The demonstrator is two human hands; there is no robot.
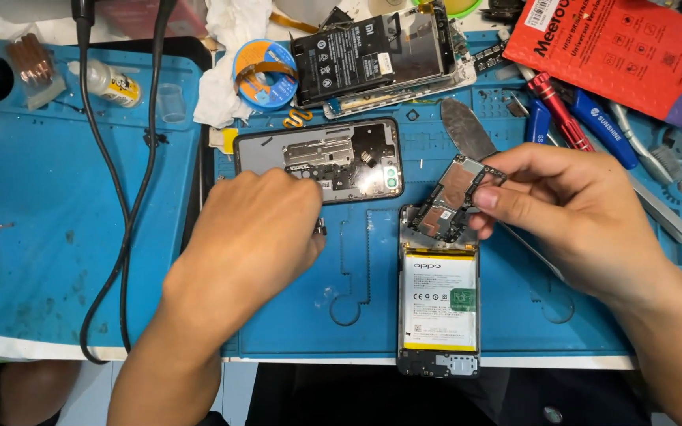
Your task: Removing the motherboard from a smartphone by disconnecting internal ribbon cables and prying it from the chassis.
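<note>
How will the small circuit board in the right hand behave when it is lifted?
The circuit board looks thin and flat, so probably light and stiff. Its exposed parts suggest fragility. The right hand pinches one edge, so it may tilt.

Right hand (570, 209) pinches a small circuit board (453, 199) by its right edge, tilted just above the top of the opened phone (440, 304) with its white, yellow-edged battery (439, 301) showing. Left hand (250, 237) rests knuckles up on the blue work mat (341, 300), fingers curled over a small metal part (320, 227), just near of the grey phone back cover (317, 160). A red screwdriver (560, 112) lies far right.
</note>
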